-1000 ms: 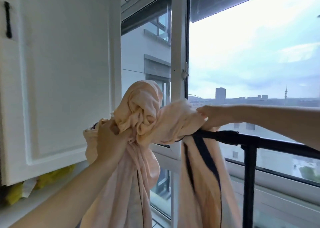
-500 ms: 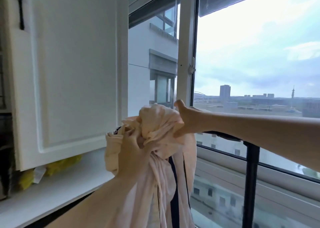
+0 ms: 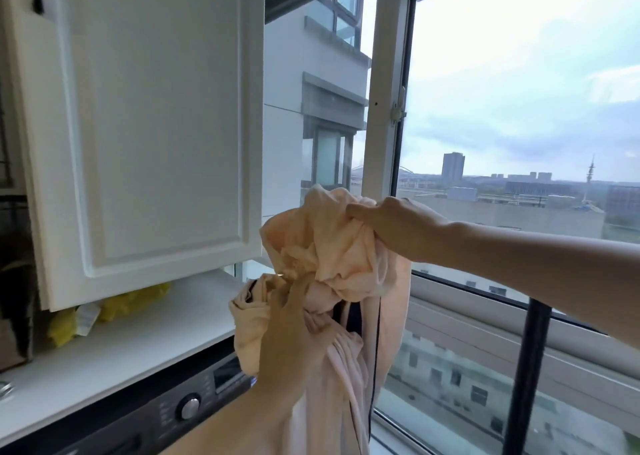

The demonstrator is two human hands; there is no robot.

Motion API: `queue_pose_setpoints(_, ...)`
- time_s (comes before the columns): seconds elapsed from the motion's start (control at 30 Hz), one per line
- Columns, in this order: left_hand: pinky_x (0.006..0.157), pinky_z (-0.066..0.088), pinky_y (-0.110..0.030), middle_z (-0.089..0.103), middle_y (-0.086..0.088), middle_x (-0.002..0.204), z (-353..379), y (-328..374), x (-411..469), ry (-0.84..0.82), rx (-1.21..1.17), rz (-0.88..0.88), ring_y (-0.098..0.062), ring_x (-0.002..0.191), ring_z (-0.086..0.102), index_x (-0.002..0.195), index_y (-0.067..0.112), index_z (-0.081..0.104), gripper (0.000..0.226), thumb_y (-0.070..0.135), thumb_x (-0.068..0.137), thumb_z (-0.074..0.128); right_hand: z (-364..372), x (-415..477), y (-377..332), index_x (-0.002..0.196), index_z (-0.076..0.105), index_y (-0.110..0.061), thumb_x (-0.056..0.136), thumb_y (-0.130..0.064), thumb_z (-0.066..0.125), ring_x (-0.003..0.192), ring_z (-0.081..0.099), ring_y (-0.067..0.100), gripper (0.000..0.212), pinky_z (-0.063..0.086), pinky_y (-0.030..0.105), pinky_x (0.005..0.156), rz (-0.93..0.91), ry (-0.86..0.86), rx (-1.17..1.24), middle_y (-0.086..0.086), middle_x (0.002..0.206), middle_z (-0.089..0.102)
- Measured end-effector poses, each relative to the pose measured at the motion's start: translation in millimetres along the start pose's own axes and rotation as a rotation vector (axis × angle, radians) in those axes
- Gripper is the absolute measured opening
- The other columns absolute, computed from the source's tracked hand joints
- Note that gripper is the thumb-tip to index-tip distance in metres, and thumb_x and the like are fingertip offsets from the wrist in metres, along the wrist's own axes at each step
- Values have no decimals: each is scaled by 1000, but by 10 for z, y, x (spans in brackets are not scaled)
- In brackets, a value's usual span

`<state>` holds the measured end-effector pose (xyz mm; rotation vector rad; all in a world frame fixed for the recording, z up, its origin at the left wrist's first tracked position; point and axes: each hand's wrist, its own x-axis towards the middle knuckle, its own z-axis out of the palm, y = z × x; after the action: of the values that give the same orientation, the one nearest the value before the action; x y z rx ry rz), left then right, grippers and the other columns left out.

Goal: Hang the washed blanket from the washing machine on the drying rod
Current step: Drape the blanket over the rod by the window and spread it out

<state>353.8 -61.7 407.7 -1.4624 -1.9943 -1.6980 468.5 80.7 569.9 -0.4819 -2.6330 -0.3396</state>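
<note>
Beside the window, the soft, likely heavy damp blanket point(image 3: 332, 247) is gripped, bunched, by the left hand point(image 3: 294, 330) and the right hand point(image 3: 391, 226); an edge is better grasped.

The crumpled pale peach fabric blanket point(image 3: 332, 247) carries a thin dark navy line down one hanging edge. Left of the blanket, the panelled cabinet door point(image 3: 156, 125) is plain white. Lower left are a bright yellow plastic bag point(image 3: 135, 300) and the dark grey washing machine front point(image 3: 145, 416) with its silver knob point(image 3: 189, 408). To the right stands a black upright metal pole point(image 3: 530, 368).

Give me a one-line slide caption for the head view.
Left hand and right hand grip a bunched peach blanket by the window, beside the washing machine.
</note>
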Motion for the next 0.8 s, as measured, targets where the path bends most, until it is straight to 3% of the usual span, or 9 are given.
queue_pose_setpoints(0.07, 80, 37, -11, 41, 8, 128, 13, -149, -1, -14, -48, -44, -8, 107, 48, 132, 48, 33, 76, 19, 74, 72, 11, -19, -18, 103, 61, -31, 93, -61, 38, 81, 65, 22, 39, 55, 40, 77, -4, 14, -88, 2, 88, 65)
queue_pose_setpoints(0.13, 76, 40, -17, 47, 13, 118, 4, -304, 9, -25, -97, -109, -2, 96, 53, 129, 52, 29, 79, 25, 72, 77, 14, -59, -63, 121, 46, -38, 100, -45, 38, 82, 65, 23, 24, 56, 40, 77, -23, 8, -194, 3, 94, 63)
queue_pose_setpoints(0.2, 79, 43, -19, 50, 18, 113, -4, -458, 18, -48, -144, -149, 5, 98, 53, 127, 50, 30, 79, 30, 69, 80, 9, -108, -115, 128, 38, -41, 102, -38, 38, 86, 65, 23, 27, 57, 39, 76, -45, 51, -205, 2, 102, 63)
queue_pose_setpoints(0.27, 82, 44, -21, 52, 18, 110, -4, -587, 37, -80, -160, -174, 0, 102, 55, 127, 46, 32, 77, 32, 69, 80, 42, -129, -173, 136, 35, -36, 101, -34, 40, 88, 65, 25, 35, 57, 39, 76, -51, 86, -269, 5, 105, 60)
queue_pose_setpoints(0.33, 77, 41, -15, 51, 16, 107, -9, -669, 54, -107, -160, -171, 3, 98, 53, 123, 46, 32, 73, 33, 70, 80, 99, -153, -219, 141, 30, -30, 99, -31, 45, 89, 63, 27, 45, 56, 39, 75, -1, 85, -347, 9, 108, 56)
queue_pose_setpoints(0.47, 69, 37, -9, 46, 18, 103, -62, -835, 66, -204, -154, -169, 4, 92, 49, 122, 45, 28, 71, 29, 73, 77, 162, -167, -369, 143, 26, -24, 94, -27, 53, 107, 56, 29, 57, 51, 41, 89, 199, 79, -418, 12, 125, 50)
queue_pose_setpoints(0.6, 77, 45, -23, 48, 10, 111, -114, -1073, 27, -307, -178, -173, -5, 96, 54, 130, 44, 27, 75, 28, 70, 70, 271, -192, -589, 141, 40, -16, 88, -21, 53, 122, 46, 36, 54, 38, 51, 102, 309, 229, -532, 14, 138, 47)
queue_pose_setpoints(0.8, 71, 49, -25, 54, 10, 101, -273, -1268, -128, -422, -247, -141, -7, 83, 60, 140, 38, 20, 84, 17, 76, 72, 691, -457, -1046, 125, 49, -6, 78, -3, 52, 113, 45, 36, 47, 45, 50, 94, 479, 352, -312, 12, 136, 42)
